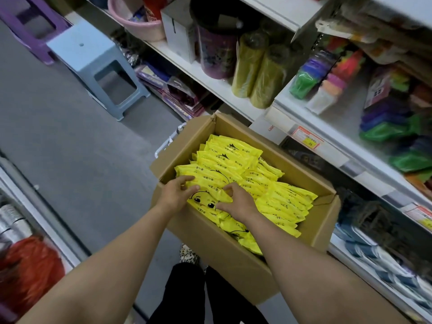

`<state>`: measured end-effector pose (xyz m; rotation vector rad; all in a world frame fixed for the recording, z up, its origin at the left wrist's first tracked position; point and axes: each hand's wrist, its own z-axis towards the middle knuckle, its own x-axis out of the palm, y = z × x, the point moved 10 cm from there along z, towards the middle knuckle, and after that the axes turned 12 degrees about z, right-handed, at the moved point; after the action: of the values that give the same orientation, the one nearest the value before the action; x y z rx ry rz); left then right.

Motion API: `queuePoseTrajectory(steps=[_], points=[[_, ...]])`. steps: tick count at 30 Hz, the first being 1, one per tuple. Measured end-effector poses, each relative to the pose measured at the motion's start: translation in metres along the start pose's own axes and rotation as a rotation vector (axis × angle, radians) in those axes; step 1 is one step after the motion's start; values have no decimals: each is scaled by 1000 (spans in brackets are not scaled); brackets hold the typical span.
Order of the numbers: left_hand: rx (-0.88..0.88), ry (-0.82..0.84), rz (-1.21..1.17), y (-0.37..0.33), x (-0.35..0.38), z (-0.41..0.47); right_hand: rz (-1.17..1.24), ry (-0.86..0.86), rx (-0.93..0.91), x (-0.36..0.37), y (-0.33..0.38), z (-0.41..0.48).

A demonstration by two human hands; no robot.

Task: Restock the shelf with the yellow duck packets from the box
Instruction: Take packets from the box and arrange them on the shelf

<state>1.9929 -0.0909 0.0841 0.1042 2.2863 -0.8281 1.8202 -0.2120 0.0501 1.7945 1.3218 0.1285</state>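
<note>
An open cardboard box stands on the floor in front of the shelves, filled with several yellow duck packets in rows. Both my hands are inside its near left corner. My left hand has its fingers curled over the top edge of a packet with a duck face. My right hand pinches the same packet from the right side. The white shelf unit rises to the right of the box.
A grey-blue plastic stool and a purple stool stand on the grey floor at the upper left. Yellow rolls and coloured goods fill the right shelves. Another shelf with an orange item lines the left edge.
</note>
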Motion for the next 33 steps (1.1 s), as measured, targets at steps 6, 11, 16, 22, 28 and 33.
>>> queuePoseTrajectory(steps=[6, 11, 16, 22, 28, 33], points=[[-19, 65, -39, 8, -1, 16, -42, -98, 39, 4, 3, 2], [-34, 153, -138, 10, -1, 20, 200, -101, 110, -3, -5, -4], [-66, 145, -368, -18, -7, 17, 652, -104, 279, -11, -13, -22], [-123, 83, -407, -41, -2, 17, 1079, -215, 397, 1, -25, -46], [-190, 401, -538, -60, 40, -4, 1374, -174, 315, 6, -12, -54], [-185, 427, -564, -77, 53, -3, 1378, -170, 268, -9, -9, -61]])
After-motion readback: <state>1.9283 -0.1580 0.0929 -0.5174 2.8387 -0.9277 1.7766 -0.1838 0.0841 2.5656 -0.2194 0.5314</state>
